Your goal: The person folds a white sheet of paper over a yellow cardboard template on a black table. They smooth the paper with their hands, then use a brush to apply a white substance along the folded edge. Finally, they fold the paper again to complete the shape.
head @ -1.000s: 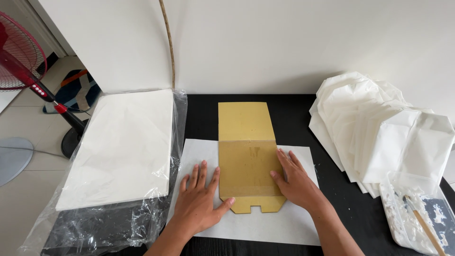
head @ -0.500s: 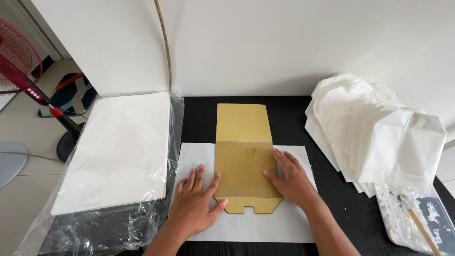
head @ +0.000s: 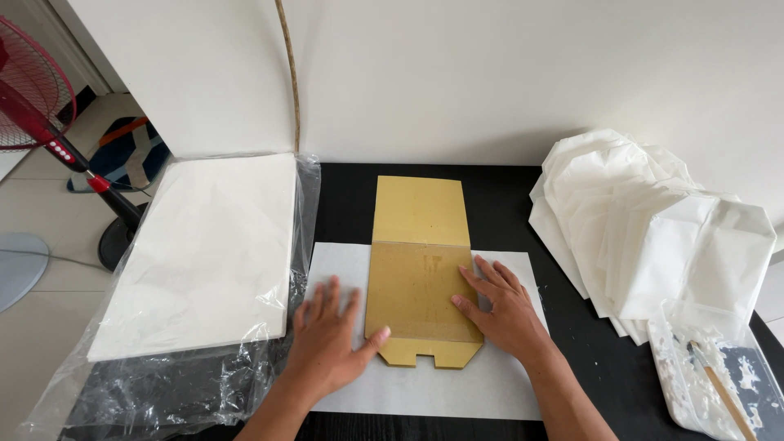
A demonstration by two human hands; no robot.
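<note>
A yellow-brown cardboard template (head: 420, 261) lies lengthwise on a white paper sheet (head: 498, 384) spread over the black table (head: 343, 200). My left hand (head: 331, 339) rests flat on the paper at the template's left side, thumb touching its lower left edge. On the template's right edge my right hand (head: 498, 306) lies flat, fingers spread over the card and the paper. Neither hand grips anything.
A stack of white paper (head: 204, 249) in a clear plastic wrap sits at the left. Folded white paper bags (head: 645, 220) are piled at the right. A tray of white paste with a brush (head: 714, 380) stands at the near right. A red fan (head: 49, 122) stands on the floor at the left.
My left hand has slid a little outward to the left on the paper; my right hand keeps pressing the template's right edge. The view has shifted slightly.
</note>
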